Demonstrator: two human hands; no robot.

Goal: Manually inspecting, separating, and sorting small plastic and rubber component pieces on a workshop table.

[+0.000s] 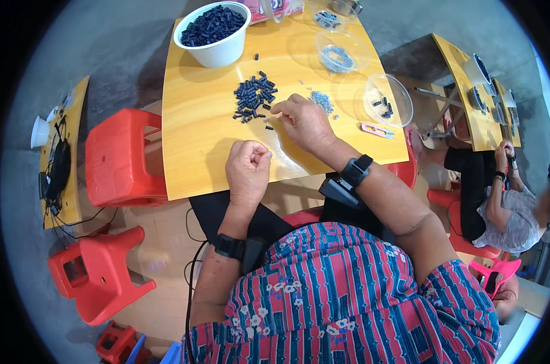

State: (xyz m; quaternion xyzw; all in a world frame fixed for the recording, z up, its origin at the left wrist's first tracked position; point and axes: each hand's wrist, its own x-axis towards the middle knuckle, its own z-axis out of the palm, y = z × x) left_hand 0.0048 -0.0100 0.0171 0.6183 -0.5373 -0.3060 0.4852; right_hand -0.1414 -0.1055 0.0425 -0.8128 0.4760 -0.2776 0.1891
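My right hand is closed in a pinch just right of a loose pile of short black cylinders on the yellow table. What its fingertips hold, if anything, is too small to tell. Nearer to me, over the table's front edge, my left hand is curled with thumb against forefinger; whatever is inside is hidden. A single black cylinder lies between the hands and the pile. Beyond my right hand is a small heap of silvery metal pieces.
A white tub heaped with black cylinders stands far left. Along the right are a clear plastic dish with several black pieces, pink thread snips and clear bowls of metal parts. Red stools flank the table; another person sits right.
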